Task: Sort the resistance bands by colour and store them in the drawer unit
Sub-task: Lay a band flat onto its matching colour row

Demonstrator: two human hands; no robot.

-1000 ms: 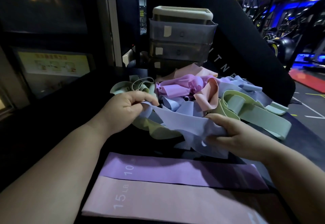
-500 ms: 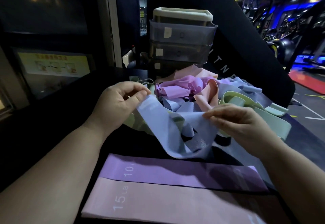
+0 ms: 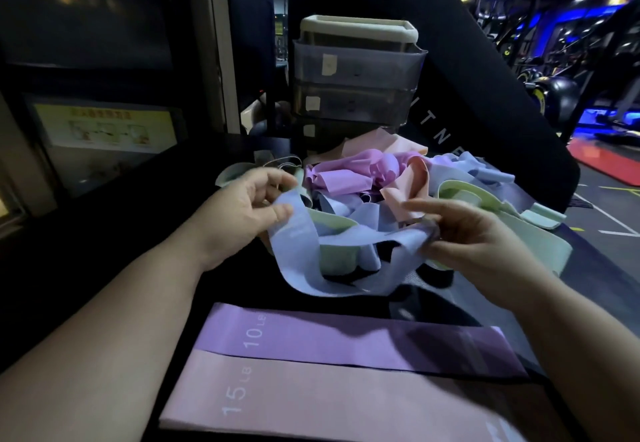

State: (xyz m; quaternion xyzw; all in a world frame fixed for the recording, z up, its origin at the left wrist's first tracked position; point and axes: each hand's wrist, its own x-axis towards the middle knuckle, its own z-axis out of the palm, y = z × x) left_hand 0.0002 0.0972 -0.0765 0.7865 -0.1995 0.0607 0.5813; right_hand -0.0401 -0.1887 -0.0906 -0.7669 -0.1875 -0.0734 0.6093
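A blue resistance band hangs in a twisted loop between my hands above the dark table. My left hand pinches its left end between thumb and fingers. My right hand grips the bunched right end. Behind it lies a tangled pile of bands in purple, pink, blue and green. Two bands lie flat in front of me: a purple one marked 10 LB and a pink one marked 15 LB. The grey drawer unit stands behind the pile, its drawers closed.
A wide green band trails off the pile to the right, near the table's right edge. A black slanted panel rises behind the drawer unit. Gym machines and a red floor mat show at the far right.
Both hands have lifted the blue band clear of the pile and moved apart. The band now hangs as an open, twisted loop instead of a crumpled sheet.
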